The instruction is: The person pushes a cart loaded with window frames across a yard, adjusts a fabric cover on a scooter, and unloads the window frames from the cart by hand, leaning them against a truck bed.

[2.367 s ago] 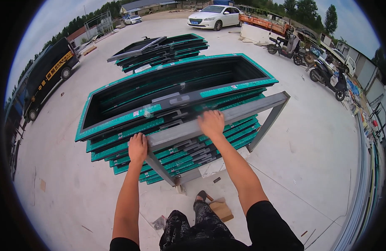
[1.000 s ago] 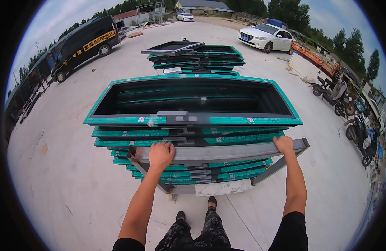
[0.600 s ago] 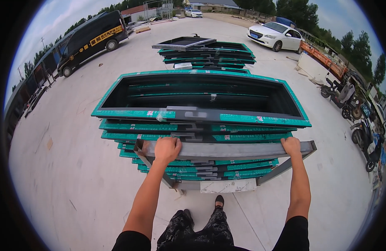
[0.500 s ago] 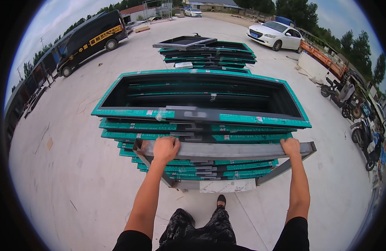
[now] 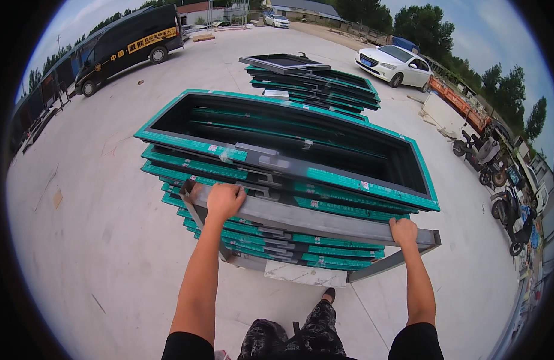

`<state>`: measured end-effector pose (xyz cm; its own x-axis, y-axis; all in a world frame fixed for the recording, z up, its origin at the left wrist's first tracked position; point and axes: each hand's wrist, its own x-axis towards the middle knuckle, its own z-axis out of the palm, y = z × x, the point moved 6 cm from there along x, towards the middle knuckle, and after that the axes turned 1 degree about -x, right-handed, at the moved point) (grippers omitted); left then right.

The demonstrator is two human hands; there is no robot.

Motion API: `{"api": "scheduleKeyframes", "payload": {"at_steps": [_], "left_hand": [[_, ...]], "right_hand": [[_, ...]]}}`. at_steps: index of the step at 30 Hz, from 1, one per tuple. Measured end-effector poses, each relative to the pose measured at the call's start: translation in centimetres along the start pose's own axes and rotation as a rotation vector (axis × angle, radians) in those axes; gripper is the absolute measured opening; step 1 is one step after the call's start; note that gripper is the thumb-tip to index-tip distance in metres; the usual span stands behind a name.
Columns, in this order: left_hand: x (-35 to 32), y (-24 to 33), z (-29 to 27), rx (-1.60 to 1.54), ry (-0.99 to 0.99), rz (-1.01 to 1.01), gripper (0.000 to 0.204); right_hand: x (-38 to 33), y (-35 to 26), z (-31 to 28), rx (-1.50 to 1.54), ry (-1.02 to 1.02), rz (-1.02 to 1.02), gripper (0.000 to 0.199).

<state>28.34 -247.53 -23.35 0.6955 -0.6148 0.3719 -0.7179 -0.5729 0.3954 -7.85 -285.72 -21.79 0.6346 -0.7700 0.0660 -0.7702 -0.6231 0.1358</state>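
Note:
My left hand (image 5: pixel 225 201) is closed over the left part of a grey metal push bar (image 5: pixel 313 219). Near the bar's other end my right hand (image 5: pixel 403 231) grips it too. Upright metal legs run down from both ends of the bar. Just beyond it lies a tall stack of dark rectangular door frames (image 5: pixel 343 177), edged with green protective film and set one on another. The top frame is hollow, showing more frames inside. Low down between the legs shows a pale panel (image 5: pixel 305 274). Whatever carries the stack is hidden.
Farther ahead stands a second stack of similar frames (image 5: pixel 316 86). A black van (image 5: pixel 130 45) is parked at the far left, a white car (image 5: pixel 392 63) at the far right. Scooters (image 5: pixel 514 219) and an orange truck side (image 5: pixel 460 103) line the right edge of the concrete yard (image 5: pixel 109 210).
The bar and near stack have swung in view, their right ends now lower and nearer. Both hands keep their grip. My visible foot has shifted slightly right.

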Motion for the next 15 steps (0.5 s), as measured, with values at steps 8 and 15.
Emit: {"api": "scheduleKeyframes", "payload": {"at_steps": [8, 15], "left_hand": [[-0.4, 18.6, 9.0, 0.072, 0.044, -0.087, 0.031], [3.1, 39.7, 26.0, 0.077, 0.069, -0.107, 0.031]], "right_hand": [[2.9, 19.6, 4.7, 0.138, -0.002, -0.069, 0.055], [10.8, 43.3, 11.7, 0.171, 0.087, -0.072, 0.053]]}}
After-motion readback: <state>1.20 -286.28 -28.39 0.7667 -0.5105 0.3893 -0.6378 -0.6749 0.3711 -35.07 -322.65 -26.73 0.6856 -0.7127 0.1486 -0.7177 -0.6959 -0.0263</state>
